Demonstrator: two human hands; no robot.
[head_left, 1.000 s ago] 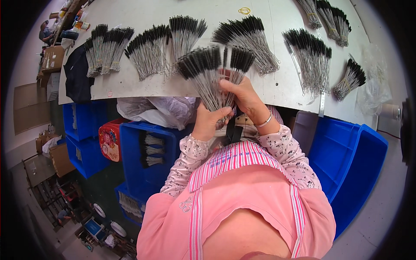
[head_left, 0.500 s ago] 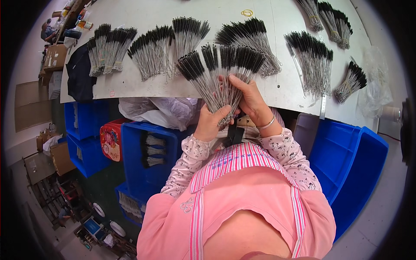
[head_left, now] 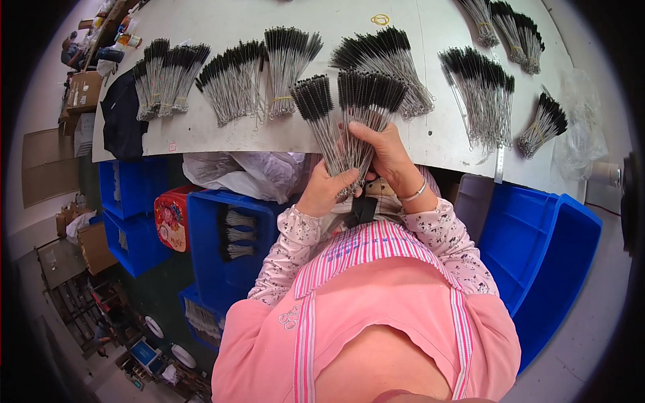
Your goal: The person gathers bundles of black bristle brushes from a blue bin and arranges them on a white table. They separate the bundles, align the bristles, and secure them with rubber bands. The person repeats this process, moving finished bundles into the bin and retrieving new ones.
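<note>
Black-bristled wire brushes (head_left: 369, 93), one handful, at the surface (head_left: 195, 138)'s near edge: left hand (head_left: 322, 192), fingers clasping lower ends; right hand (head_left: 390, 153), fingers grasping stems, apparently leaving bristles free to fan.

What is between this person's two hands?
In the head view, a bunch of black-bristled wire brushes, split into two clumps, lies between the left hand and right hand.

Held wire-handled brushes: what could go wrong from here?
The held wire-handled brushes are split at the top, with no band visible around them, so a few might slip from the left hand or right hand. They overlap the brush pile behind in this view; if lowered there, the two could mix.
</note>
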